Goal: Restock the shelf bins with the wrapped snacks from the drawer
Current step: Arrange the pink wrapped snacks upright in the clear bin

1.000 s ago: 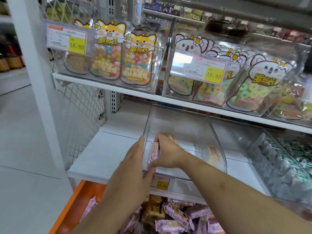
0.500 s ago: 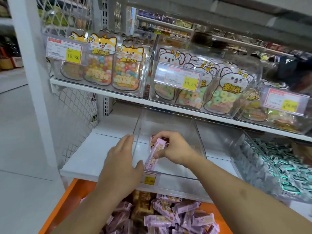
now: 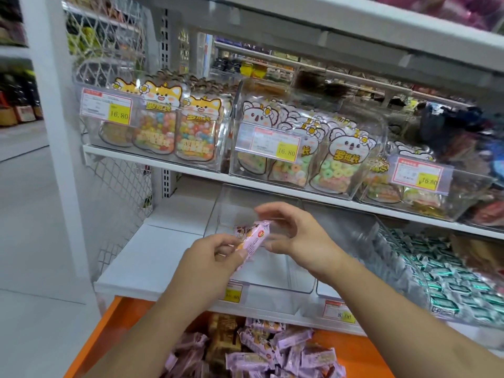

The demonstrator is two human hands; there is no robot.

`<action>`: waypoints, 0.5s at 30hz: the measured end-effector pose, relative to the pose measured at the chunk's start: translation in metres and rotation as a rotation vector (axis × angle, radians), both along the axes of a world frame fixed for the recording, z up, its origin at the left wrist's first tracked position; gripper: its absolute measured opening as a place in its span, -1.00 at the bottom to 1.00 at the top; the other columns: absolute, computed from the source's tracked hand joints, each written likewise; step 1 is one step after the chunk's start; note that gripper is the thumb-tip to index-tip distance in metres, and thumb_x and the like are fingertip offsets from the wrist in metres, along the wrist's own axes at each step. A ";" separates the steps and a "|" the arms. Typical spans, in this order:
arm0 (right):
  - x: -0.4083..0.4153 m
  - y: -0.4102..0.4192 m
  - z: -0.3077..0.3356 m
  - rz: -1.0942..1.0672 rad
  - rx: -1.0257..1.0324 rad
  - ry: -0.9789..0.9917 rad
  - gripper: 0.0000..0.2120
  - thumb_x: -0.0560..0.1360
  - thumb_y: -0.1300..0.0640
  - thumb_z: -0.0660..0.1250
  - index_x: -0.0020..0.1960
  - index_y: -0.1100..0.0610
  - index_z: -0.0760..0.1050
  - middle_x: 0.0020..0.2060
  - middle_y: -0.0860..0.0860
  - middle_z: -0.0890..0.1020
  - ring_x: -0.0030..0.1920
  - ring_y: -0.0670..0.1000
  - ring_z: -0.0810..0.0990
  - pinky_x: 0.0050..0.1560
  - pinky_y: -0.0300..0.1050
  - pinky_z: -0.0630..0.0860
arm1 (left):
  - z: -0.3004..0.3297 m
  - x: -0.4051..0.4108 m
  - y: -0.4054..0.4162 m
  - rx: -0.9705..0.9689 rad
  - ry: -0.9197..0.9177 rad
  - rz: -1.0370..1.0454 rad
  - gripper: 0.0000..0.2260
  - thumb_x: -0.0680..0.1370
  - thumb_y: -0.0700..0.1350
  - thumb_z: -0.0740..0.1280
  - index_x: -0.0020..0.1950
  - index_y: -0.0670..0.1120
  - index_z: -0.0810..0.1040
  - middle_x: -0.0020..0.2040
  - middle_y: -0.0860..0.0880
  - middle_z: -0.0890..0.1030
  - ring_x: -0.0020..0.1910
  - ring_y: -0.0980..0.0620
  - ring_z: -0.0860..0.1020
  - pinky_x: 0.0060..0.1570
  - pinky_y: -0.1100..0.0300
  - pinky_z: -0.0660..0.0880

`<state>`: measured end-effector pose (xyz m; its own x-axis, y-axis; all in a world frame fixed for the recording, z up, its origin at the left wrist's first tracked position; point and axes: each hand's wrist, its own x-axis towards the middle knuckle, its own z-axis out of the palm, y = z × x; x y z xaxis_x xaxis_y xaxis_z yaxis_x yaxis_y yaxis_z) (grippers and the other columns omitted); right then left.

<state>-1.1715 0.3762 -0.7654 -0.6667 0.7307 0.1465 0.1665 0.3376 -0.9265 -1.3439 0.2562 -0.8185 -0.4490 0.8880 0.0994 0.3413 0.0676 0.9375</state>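
A pink wrapped snack bar (image 3: 252, 238) is held in front of a clear, nearly bare shelf bin (image 3: 297, 285) on the lower shelf. My left hand (image 3: 215, 263) pinches the bar's lower end between thumb and fingers. My right hand (image 3: 297, 236) hovers just right of the bar's upper end with fingers loosely spread and holds nothing. Below, the open orange drawer (image 3: 117, 320) holds several more pink wrapped snacks (image 3: 275, 347) and brown ones (image 3: 223, 334).
The clear bin to the right holds green wrapped candies (image 3: 447, 279). The shelf above carries clear bins with bags of coloured sweets (image 3: 158, 129) and ring gummies (image 3: 335, 165), each with a price tag. Bare white shelf board (image 3: 152, 252) lies left of the bin.
The pink bar has passed from my right hand to my left hand, which left the bin's rim. My right hand has let go and opened. The view has tilted upward slightly.
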 end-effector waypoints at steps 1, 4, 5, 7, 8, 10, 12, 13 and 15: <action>0.000 -0.001 -0.002 -0.018 -0.050 0.032 -0.47 0.42 0.57 0.43 0.28 0.15 0.59 0.18 0.10 0.65 0.14 0.03 0.70 0.07 -0.08 0.65 | 0.002 0.000 -0.002 0.013 0.053 0.058 -0.80 0.54 0.05 0.51 0.15 0.12 0.66 -0.13 0.18 0.70 -0.17 0.29 0.62 -0.19 0.33 0.51; -0.006 -0.009 -0.005 -0.090 -0.248 0.121 -0.63 0.53 0.39 0.47 0.29 0.20 0.54 0.12 0.27 0.68 0.01 0.25 0.73 -0.11 0.02 0.68 | 0.009 0.004 -0.008 0.070 0.147 0.134 -0.77 0.49 0.07 0.56 0.08 0.19 0.60 -0.10 0.26 0.66 -0.06 0.44 0.54 -0.24 0.47 0.44; -0.009 -0.010 -0.006 -0.121 -0.275 0.126 -0.67 0.55 0.35 0.47 0.28 0.22 0.53 0.06 0.31 0.69 -0.03 0.28 0.74 -0.15 0.00 0.69 | 0.010 0.005 -0.009 0.087 0.145 0.124 -0.75 0.47 0.07 0.57 0.07 0.19 0.59 -0.10 0.26 0.66 -0.05 0.44 0.54 -0.22 0.48 0.45; -0.015 -0.010 -0.009 -0.160 -0.298 0.145 -0.71 0.57 0.36 0.45 0.27 0.27 0.52 -0.04 0.33 0.71 -0.14 0.21 0.74 -0.14 -0.02 0.70 | 0.011 0.006 -0.010 0.104 0.137 0.083 -0.72 0.45 0.06 0.60 0.06 0.19 0.58 -0.08 0.25 0.66 -0.04 0.37 0.57 -0.21 0.45 0.49; -0.018 -0.008 -0.010 -0.177 -0.302 0.150 -0.70 0.57 0.37 0.43 0.28 0.27 0.51 -0.07 0.32 0.72 -0.17 0.18 0.73 -0.08 0.01 0.71 | 0.011 0.006 -0.011 0.099 0.124 0.059 -0.71 0.45 0.06 0.60 0.06 0.19 0.58 -0.07 0.25 0.66 -0.03 0.34 0.58 -0.22 0.42 0.51; -0.023 -0.006 -0.014 -0.209 -0.299 0.152 -0.65 0.58 0.37 0.43 0.32 0.23 0.48 -0.07 0.28 0.73 -0.20 0.19 0.71 0.05 0.10 0.71 | 0.012 0.005 -0.012 0.083 0.111 0.034 -0.71 0.45 0.01 0.59 0.07 0.20 0.57 -0.07 0.27 0.66 -0.03 0.33 0.59 -0.21 0.41 0.52; -0.027 -0.007 -0.019 -0.207 -0.266 0.149 -0.56 0.55 0.36 0.46 0.36 0.13 0.44 0.02 0.25 0.72 -0.14 0.27 0.72 0.11 0.15 0.69 | 0.012 0.004 -0.013 0.098 0.111 0.045 -0.72 0.43 -0.02 0.60 0.02 0.20 0.57 -0.12 0.31 0.65 -0.06 0.33 0.59 -0.21 0.43 0.51; -0.030 -0.009 -0.022 -0.190 -0.246 0.144 -0.50 0.52 0.36 0.49 0.37 0.07 0.44 0.08 0.22 0.70 -0.07 0.30 0.73 0.09 0.12 0.70 | 0.011 0.003 -0.012 0.106 0.107 0.055 -0.72 0.43 -0.01 0.60 -0.01 0.21 0.56 -0.14 0.31 0.65 -0.08 0.33 0.59 -0.22 0.43 0.50; -0.033 -0.011 -0.027 -0.150 -0.214 0.115 -0.43 0.48 0.39 0.52 0.36 -0.01 0.46 0.14 0.18 0.66 0.02 0.27 0.73 0.01 -0.04 0.69 | 0.008 0.000 -0.011 0.096 0.130 0.064 -0.73 0.43 0.02 0.60 -0.03 0.21 0.55 -0.13 0.26 0.65 -0.10 0.34 0.59 -0.25 0.42 0.50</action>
